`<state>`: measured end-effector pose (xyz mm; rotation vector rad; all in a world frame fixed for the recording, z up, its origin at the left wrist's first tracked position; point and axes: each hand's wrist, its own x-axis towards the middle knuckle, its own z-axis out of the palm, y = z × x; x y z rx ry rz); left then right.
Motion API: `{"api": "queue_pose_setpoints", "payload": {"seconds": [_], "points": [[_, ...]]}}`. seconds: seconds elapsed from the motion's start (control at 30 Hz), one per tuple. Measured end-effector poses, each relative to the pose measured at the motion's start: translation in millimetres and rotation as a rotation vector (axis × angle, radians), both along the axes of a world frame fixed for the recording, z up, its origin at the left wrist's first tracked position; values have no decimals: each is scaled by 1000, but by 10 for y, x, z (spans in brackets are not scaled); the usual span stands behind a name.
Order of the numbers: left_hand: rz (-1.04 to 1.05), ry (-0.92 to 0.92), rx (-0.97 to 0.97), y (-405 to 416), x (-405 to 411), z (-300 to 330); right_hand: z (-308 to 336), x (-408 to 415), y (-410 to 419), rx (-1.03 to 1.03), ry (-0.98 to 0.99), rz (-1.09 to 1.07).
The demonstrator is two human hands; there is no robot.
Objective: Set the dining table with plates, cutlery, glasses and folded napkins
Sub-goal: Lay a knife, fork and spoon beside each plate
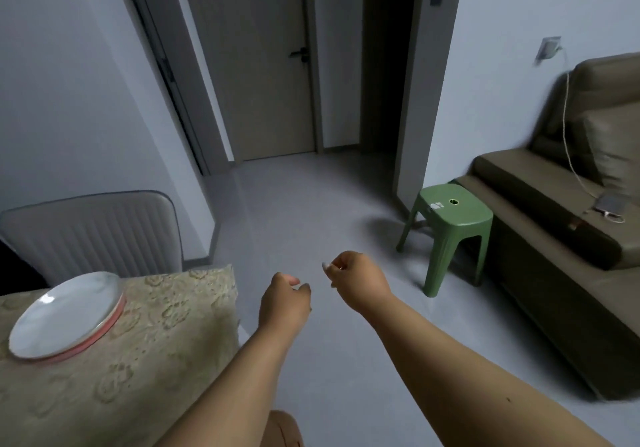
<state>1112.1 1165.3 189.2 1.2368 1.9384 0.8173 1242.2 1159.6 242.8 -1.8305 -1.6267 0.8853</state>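
- Head view: I'm looking down past both forearms, stretched out over bare grey floor point(311, 225), right of the table.
- Left hand point(282, 303): fingers loosely curled, thumb near the fingertips, holding nothing that I can see. Hangs in the air just off the table's right edge, not touching the cloth.
- Right hand point(356, 282): also loosely curled, knuckles up, a pale nail showing at the thumb side. Nothing held. It's near the left hand but apart from it.
- Plate point(65, 318): white with a pink rim edge, sits flat on the table at lower left, close to the far edge. Looks like two plates stacked; can't say for sure.
- Table point(166, 342): covered in a beige embossed floral cloth; only its corner is in view.
- Chair point(93, 235): grey ribbed padded back, pushed up behind the table, just beyond the plate.
- Green plastic stool point(450, 225): stands on the floor to the right, beside the sofa.
- Sofa point(554, 204): olive-brown, along the right wall. A phone point(611, 202) lies on its seat, cable running up to a wall socket point(549, 46).
- Closed door point(263, 58) straight ahead, dark opening to its right.
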Motion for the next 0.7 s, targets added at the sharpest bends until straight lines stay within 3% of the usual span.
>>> {"api": "queue_pose_setpoints", "payload": {"seconds": [0.3,0.7], "points": [[178,-73,-26,1374,-567,-9,-67,-431,1605,-13,63,125],[518,-95,11,3392,-1135,54,-10,-1136,4208,-1,40,507]]}}
